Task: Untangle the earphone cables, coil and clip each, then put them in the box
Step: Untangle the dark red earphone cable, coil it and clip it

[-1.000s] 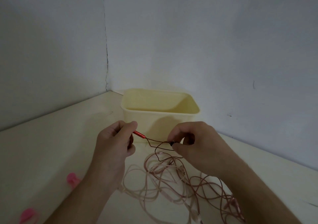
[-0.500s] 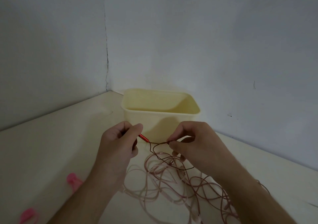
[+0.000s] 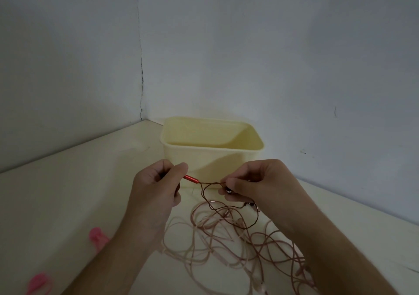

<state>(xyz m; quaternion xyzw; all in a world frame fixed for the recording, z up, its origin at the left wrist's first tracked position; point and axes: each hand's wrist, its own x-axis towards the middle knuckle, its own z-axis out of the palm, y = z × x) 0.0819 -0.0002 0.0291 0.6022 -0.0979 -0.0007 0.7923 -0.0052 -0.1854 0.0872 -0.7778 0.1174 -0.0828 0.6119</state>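
The left hand [image 3: 156, 186] is closed in a pinch on the red metal plug [image 3: 191, 178] of a thin dark brown earphone cable [image 3: 205, 195], holding it up in front of the pale yellow rectangular plastic box [image 3: 213, 156], which stands open against the wall corner and looks empty as far as its interior shows. The right hand [image 3: 256, 181] pinches the same dark cable a short way along and seems to have a small dark earbud [image 3: 227, 191] tucked under its fingertips (too small to be sure). Between the two hands the cable makes a short span with a loop sagging below it.

That loop drops into the heap of pale pink earphone cables [image 3: 226, 242] spread on the cream tabletop [image 3: 68, 192], and the dark strand crosses several pink ones there. Two bright pink plastic clips [image 3: 98, 238] lie well to the left, one near the left forearm and one at the frame's lower edge, neither yet used.

The untangling looks barely begun. The main risk I see is pulling the hands apart while the lower loop is threaded through the pink strands: that would cinch a loose crossing into a tight knot, or drag the whole heap off the near edge. Tugging on the plug or earbud could also strain the thin wire where it joins them
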